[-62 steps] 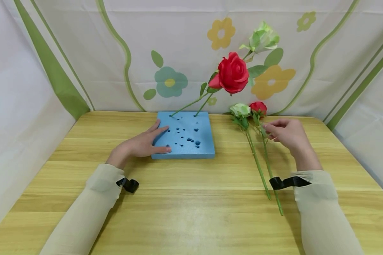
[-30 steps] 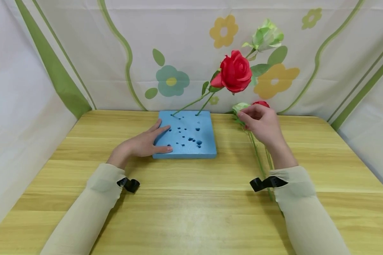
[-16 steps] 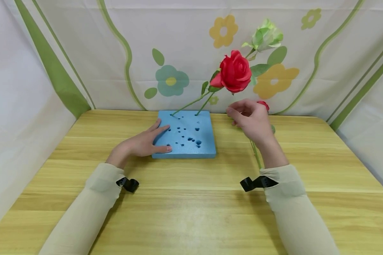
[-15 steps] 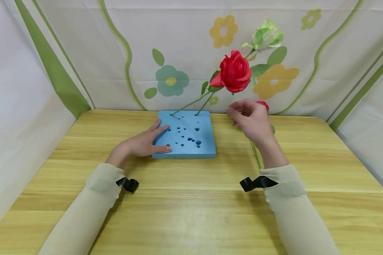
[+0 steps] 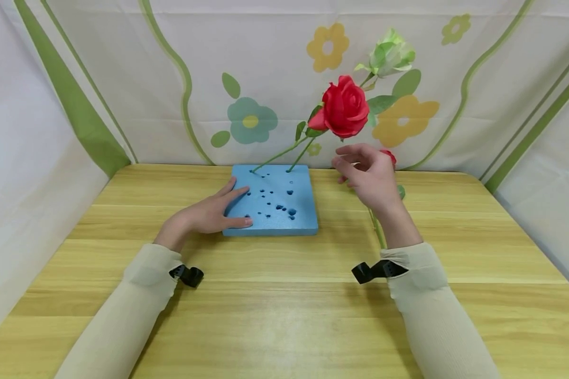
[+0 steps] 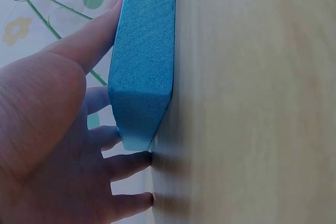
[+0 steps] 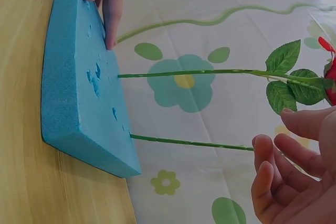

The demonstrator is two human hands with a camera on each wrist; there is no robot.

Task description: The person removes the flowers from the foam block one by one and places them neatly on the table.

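A blue foam block [image 5: 277, 223], dotted with holes, lies on the table. My left hand [image 5: 208, 215] rests on its left side with fingers spread, thumb and index on the top face; lower fingers reach the tabletop in the left wrist view. Two artificial roses lean from the block's back holes: a red rose [image 5: 346, 108] and a pale green rose [image 5: 391, 54]. Right of the block, my right hand [image 5: 372, 179] hovers with loosely bent fingers, thumb and index apart, nothing visible between them. Beneath it lies a rose stem [image 5: 378, 229], its head hidden. Another red rose [image 5: 390, 156] shows partly behind the hand.
The wooden table [image 5: 275, 316] ends at a white curtain [image 5: 170, 131] printed with flowers. The leaning blooms stand above and behind my right hand. Black wrist cameras stick out from both sleeves.
My right hand has moved left from the lying red rose to over the lying pale one, covering its head. Its thumb and index have parted slightly. My left hand has stayed on the block.
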